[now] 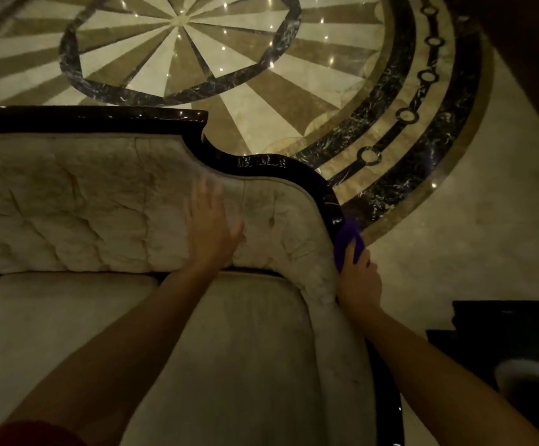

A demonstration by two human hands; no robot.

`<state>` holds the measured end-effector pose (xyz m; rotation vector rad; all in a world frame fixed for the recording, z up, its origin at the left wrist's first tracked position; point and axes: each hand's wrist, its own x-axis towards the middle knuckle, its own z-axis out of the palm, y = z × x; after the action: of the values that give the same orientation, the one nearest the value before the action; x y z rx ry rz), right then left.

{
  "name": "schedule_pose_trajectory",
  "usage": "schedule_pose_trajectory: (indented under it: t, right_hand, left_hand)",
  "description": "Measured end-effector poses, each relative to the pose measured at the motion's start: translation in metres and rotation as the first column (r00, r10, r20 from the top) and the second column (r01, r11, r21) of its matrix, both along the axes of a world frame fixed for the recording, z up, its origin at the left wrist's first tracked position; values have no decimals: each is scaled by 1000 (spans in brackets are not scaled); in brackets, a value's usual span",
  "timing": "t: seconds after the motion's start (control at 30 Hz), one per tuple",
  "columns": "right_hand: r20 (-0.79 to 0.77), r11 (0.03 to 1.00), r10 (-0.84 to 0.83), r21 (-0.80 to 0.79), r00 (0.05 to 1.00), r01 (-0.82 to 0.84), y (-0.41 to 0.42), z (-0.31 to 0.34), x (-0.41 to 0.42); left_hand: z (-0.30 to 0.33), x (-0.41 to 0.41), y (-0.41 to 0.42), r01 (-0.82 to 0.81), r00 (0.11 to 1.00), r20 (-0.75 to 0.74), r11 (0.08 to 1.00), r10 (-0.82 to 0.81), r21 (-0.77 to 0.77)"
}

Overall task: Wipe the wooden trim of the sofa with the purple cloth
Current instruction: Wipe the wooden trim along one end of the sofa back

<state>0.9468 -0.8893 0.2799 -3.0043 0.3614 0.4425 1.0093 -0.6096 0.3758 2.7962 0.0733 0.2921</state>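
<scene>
Head view: right hand (358, 278) has its fingers closed around the purple cloth (347, 241), pressed against the dark wooden trim (322, 191) where the sofa (100, 201) back curves down to the arm. Left hand (211, 225) lies flat, fingers spread, on the tufted backrest, holding nothing. Wiping appears under way. Next move likely calls for following the curve with steady pressure.

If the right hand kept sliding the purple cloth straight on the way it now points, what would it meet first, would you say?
The right hand points up along the dark wooden trim, so the purple cloth would most likely just follow the trim up its curve towards the sofa back; nothing lies on it there, as far as the view shows.
</scene>
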Motion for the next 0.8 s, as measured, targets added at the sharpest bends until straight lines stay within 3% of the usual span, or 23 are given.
schedule_pose_trajectory:
  t: [0.13, 0.27, 0.4, 0.47, 0.53, 0.6, 0.67, 0.8]
  right_hand:
    - [-73, 994, 21, -107, 997, -29, -23, -9, -68]
    - [-198, 991, 53, -114, 979, -77, -35, 11, -110]
    - [-482, 995, 85, -7, 872, -100, -56, 63, -102]
    - [-505, 989, 116, 135, 855, -55, -58, 91, -103]
    - [-391, 950, 210, 297, 896, -93, -49, 112, -116]
    - [-229, 867, 338, 453, 913, -207, -30, 132, -134]
    - [-83, 751, 466, 564, 881, -344, -2, 152, -155]
    - [91, 591, 671, 533, 735, -606, 50, 182, -193]
  left_hand:
    - [-43, -106, -45, 11, 985, -172, 997, -25, -81]
    - [-58, -187, -83, -20, 914, -402, 984, -54, -180]
    - [-40, -226, -109, -33, 894, -440, 964, -90, -265]
    - [-23, -234, -114, -91, 868, -483, 922, -112, -377]
    - [-1, -239, -113, -230, 830, -543, 805, -131, -547]
    - [24, -249, -109, -397, 808, -570, 574, -152, -716]
    - [49, -267, -93, -463, 817, -556, 397, -157, -793]
    - [80, -305, -55, -496, 853, -516, 184, -83, -849]
